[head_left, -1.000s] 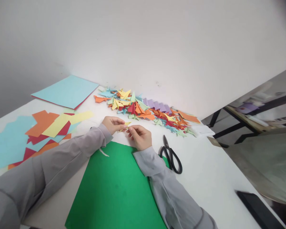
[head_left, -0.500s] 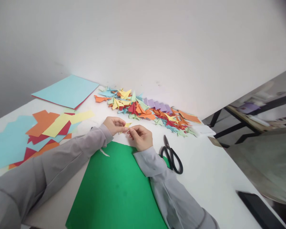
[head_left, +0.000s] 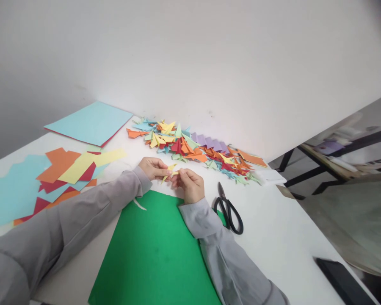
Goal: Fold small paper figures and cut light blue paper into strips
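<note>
One yellow paper piece (head_left: pixel 172 168) (slim, pointy) in both hands (head_left: pixel 152 168) (head_left: pixel 193 186).

The small yellow folded-paper figure (head_left: pixel 172 167) pokes its slim tips outward, pinched right there between left hand (head_left: pixel 153 168) and right hand (head_left: pixel 191 185)!

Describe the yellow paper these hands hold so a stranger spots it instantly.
Find the large green paper sheet. Beyond its far edge, the left hand and right hand hold a small folded yellow paper piece. Unlike the other folded yellow papers, it is held.
</note>
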`<action>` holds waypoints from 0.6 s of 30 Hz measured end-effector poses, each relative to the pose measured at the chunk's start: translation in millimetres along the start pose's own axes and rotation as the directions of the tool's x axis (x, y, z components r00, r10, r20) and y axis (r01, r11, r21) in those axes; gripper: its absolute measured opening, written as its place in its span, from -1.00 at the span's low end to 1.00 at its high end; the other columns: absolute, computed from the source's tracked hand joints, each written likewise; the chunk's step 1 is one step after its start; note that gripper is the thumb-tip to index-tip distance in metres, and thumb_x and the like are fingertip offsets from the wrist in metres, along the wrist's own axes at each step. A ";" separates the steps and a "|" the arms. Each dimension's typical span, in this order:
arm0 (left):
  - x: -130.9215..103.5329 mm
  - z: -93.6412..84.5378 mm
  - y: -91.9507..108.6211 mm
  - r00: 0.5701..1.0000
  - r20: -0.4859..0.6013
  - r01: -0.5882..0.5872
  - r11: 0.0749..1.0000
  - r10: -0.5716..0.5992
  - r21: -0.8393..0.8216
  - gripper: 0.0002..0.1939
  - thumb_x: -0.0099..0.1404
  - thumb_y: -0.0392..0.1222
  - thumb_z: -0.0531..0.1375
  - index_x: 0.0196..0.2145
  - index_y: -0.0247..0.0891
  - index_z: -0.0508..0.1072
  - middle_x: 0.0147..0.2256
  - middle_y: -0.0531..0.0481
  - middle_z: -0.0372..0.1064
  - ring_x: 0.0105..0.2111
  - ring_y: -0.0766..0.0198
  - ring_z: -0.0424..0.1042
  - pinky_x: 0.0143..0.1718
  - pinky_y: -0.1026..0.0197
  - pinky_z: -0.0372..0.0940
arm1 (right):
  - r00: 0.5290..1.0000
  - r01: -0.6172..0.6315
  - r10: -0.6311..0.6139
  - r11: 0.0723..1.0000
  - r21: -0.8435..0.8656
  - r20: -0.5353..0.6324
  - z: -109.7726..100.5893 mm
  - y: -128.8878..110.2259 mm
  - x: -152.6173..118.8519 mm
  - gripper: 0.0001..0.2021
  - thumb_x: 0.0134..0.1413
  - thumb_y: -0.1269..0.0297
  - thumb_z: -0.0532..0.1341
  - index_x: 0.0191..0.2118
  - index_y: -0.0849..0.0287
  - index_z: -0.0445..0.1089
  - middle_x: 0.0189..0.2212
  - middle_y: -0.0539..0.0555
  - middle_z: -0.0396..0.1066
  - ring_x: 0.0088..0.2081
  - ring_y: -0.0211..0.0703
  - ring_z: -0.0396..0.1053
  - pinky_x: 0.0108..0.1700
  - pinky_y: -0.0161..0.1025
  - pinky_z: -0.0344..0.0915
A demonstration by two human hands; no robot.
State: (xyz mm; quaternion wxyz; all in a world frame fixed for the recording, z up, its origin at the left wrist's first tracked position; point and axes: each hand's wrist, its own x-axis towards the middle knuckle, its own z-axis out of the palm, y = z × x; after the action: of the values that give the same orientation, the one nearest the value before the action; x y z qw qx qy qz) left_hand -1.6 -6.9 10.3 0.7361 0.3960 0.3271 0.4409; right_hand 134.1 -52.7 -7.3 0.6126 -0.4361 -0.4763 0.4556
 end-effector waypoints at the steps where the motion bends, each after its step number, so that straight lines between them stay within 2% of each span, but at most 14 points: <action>1: 0.4 -0.2 -0.1 1.000 -0.007 -0.003 1.000 0.002 -0.012 -0.57 -0.56 -0.24 0.43 -0.69 -0.41 0.32 -0.74 -0.02 0.36 -0.70 0.24 0.39 -0.59 0.21 0.35 | 1.000 -0.010 0.010 0.999 0.036 -0.006 -0.6 1.1 0.4 -0.69 -0.08 0.06 0.18 -0.55 0.24 0.37 -0.67 -0.01 0.38 -0.68 -0.35 0.26 -0.65 -0.39 0.17; 4: 2.9 -2.2 -2.4 1.000 -0.018 -0.012 1.000 0.012 -0.003 -0.56 -0.57 -0.22 0.43 -0.70 -0.41 0.31 -0.75 -0.04 0.36 -0.72 0.24 0.37 -0.61 0.20 0.34 | 0.999 0.000 0.002 0.999 0.035 -0.037 -0.9 2.1 1.2 -0.71 -0.12 0.05 0.21 -0.49 0.24 0.38 -0.64 0.00 0.40 -0.67 -0.34 0.28 -0.66 -0.39 0.18; 8: 6.3 -5.6 -8.6 0.999 0.023 -0.041 0.997 0.040 0.060 -0.62 -0.48 -0.25 0.42 -0.67 -0.41 0.35 -0.73 -0.07 0.37 -0.71 0.24 0.38 -0.63 0.25 0.30 | 0.995 0.061 -0.072 0.988 -0.145 -0.069 3.7 -1.0 -0.5 -0.77 -0.20 0.17 0.28 -0.59 0.23 0.33 -0.72 -0.05 0.35 -0.72 -0.39 0.20 -0.67 -0.41 0.15; 12: 7.0 -6.7 -12.8 0.996 0.036 -0.083 0.996 0.082 0.016 -0.64 -0.39 -0.23 0.41 -0.57 -0.41 0.42 -0.67 -0.04 0.41 -0.66 0.28 0.40 -0.54 0.22 0.34 | 0.978 0.124 -0.164 0.955 -0.268 -0.132 10.4 -3.8 -4.8 -0.78 -0.13 0.18 0.23 -0.58 0.22 0.31 -0.72 -0.06 0.32 -0.70 -0.37 0.20 -0.65 -0.39 0.16; 15: 6.3 -5.2 -11.4 0.996 0.065 -0.051 0.995 0.057 -0.084 -0.63 -0.39 -0.25 0.42 -0.54 -0.41 0.44 -0.65 -0.03 0.42 -0.64 0.29 0.41 -0.50 0.22 0.34 | 0.944 0.186 -0.277 0.894 -0.408 -0.176 15.2 -7.2 -9.9 -0.81 -0.07 0.21 0.19 -0.54 0.22 0.33 -0.69 -0.03 0.33 -0.66 -0.34 0.24 -0.61 -0.37 0.19; 18: 4.9 -2.7 -8.1 0.994 0.103 -0.006 0.993 0.018 -0.116 -0.61 -0.43 -0.26 0.43 -0.54 -0.41 0.46 -0.63 -0.05 0.43 -0.65 0.30 0.40 -0.51 0.22 0.33 | 0.888 0.283 -0.436 0.770 -0.572 -0.147 19.8 -12.7 -16.9 -0.83 -0.01 0.27 0.15 -0.53 0.21 0.35 -0.66 -0.01 0.35 -0.62 -0.31 0.29 -0.55 -0.35 0.23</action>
State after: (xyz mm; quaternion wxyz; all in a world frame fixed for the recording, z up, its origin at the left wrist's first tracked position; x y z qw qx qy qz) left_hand 1.3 -4.1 1.4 0.7711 0.3773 0.2598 0.4422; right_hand 114.2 -69.8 5.1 0.6017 -0.5473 -0.5707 0.1131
